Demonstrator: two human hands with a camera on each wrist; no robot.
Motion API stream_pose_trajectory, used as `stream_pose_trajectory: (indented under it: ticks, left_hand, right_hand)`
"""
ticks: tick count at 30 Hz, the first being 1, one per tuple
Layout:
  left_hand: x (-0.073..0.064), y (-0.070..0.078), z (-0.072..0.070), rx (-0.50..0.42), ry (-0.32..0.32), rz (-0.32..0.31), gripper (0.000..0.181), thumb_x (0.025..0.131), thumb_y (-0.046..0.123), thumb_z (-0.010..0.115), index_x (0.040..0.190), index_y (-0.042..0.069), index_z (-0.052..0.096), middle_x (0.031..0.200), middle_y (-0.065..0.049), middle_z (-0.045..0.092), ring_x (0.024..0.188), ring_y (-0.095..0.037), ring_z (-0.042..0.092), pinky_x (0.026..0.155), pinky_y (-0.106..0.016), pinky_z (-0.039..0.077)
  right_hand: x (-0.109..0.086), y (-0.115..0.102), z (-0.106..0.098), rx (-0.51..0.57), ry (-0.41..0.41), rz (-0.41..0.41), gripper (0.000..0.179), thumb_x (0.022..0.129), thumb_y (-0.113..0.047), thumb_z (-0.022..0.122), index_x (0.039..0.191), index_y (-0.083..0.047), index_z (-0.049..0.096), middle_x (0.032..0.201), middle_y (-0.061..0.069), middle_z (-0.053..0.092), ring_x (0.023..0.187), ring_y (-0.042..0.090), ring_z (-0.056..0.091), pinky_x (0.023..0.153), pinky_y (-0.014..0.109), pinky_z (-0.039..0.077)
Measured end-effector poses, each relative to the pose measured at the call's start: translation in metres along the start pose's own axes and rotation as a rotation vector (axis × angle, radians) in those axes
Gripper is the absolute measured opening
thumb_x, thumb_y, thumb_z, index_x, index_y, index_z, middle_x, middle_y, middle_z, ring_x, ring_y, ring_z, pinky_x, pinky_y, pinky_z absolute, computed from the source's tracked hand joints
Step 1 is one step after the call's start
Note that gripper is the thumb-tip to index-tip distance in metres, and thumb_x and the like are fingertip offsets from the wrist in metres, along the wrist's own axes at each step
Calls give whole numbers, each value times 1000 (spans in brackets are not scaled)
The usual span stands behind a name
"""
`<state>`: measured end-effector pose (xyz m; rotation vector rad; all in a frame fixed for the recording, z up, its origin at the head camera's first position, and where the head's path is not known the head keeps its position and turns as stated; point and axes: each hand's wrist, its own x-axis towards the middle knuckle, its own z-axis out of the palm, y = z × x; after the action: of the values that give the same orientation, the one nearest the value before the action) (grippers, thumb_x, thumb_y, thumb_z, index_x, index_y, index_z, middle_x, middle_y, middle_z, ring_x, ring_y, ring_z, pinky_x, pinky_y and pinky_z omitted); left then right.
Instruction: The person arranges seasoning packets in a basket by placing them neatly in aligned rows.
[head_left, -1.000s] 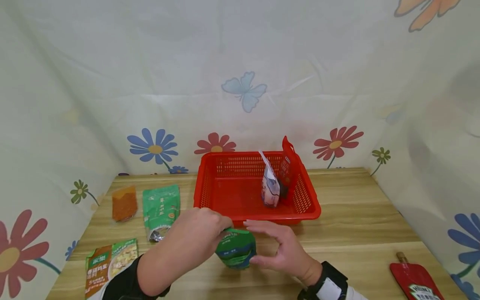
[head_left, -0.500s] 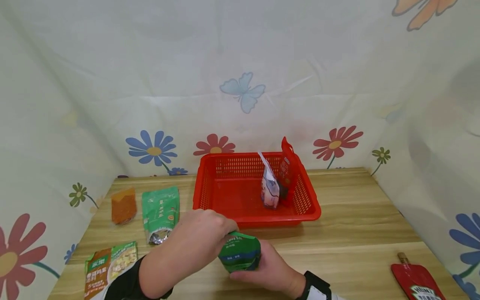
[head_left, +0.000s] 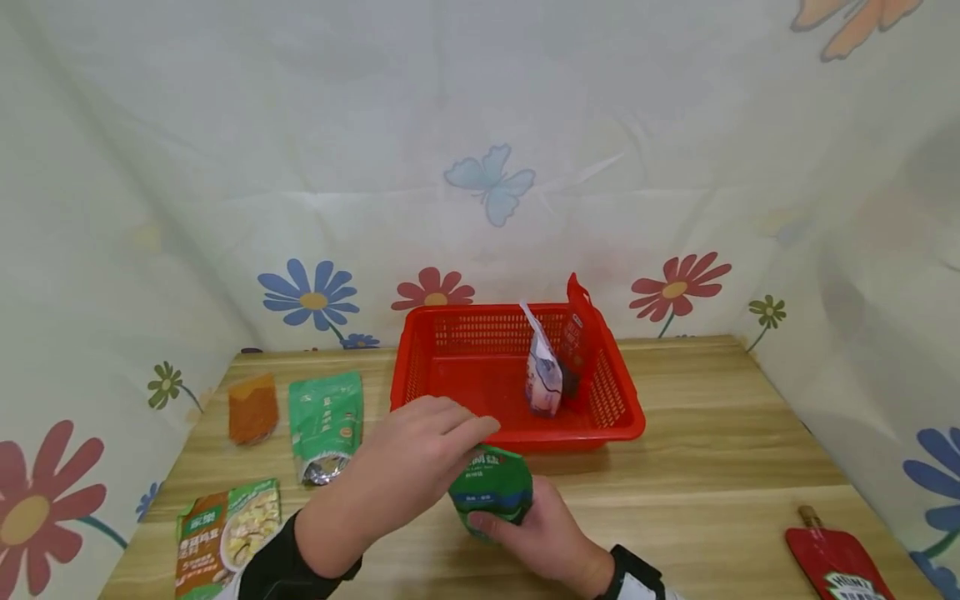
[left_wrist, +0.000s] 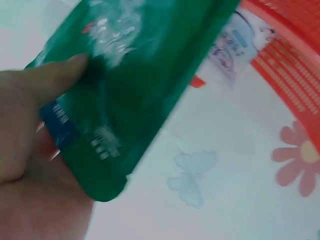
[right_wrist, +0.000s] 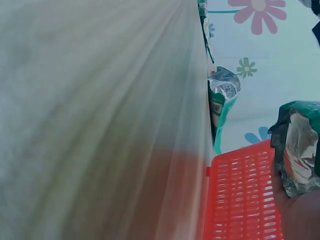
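Observation:
A shiny green pouch [head_left: 501, 483] with white lettering and a blue band is held over the table in front of the basket. My left hand [head_left: 408, 467] is at its upper left edge in the head view. In the left wrist view the thumb [left_wrist: 57, 77] presses one face, with the other fingers partly hidden behind. From the right, my right hand [head_left: 551, 533] grips the pouch low, its thumb bent across the front. The right wrist view catches only part of that hand [right_wrist: 307, 215] beside a crumpled silver surface [right_wrist: 302, 145].
A red plastic basket [head_left: 465, 429] behind the hands holds a white-and-pink bag [head_left: 543, 383] and a red packet [head_left: 577, 337]. At left lie an orange packet [head_left: 252, 410], a green stand-up pouch [head_left: 326, 417] and a brown food packet [head_left: 202, 542]. A red Heinz pouch [head_left: 832, 550] lies right.
My right hand went from open beside the green pouch to gripping it. The pouch and my left hand have risen slightly and moved right, and the left fingers lie further across its top.

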<state>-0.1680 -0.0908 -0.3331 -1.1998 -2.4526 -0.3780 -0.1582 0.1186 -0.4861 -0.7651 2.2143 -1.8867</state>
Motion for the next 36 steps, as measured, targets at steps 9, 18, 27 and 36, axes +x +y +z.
stream_pose_trajectory:
  ticks: [9,18,27,36]
  left_hand:
    - [-16,2,37,-24,634,-143,30,78,3,83,91,6,56,118,-16,58,111,-28,56,84,-38,62]
    - [-16,20,59,-109,599,-370,31,83,17,83,99,6,59,115,-13,54,108,-23,52,85,-32,58]
    - [-11,49,69,-188,243,-618,73,100,54,58,144,-2,46,145,-16,47,126,-26,52,96,-45,59]
    - [-4,54,62,-350,88,-718,96,94,74,49,156,1,36,162,-15,37,144,-32,46,102,-52,53]
  right_hand:
    - [6,-11,2,1,117,-7,48,95,-19,74,139,-26,55,132,-3,69,118,19,69,103,28,53]
    - [10,-19,9,62,184,50,41,100,-21,67,139,-20,55,132,3,70,115,17,70,98,27,56]
    - [11,-19,12,143,228,101,36,107,-23,54,143,-20,51,137,6,64,115,16,67,100,26,55]
    - [11,-15,16,8,200,-74,41,106,-12,54,146,-13,45,142,10,59,124,9,61,107,20,48]
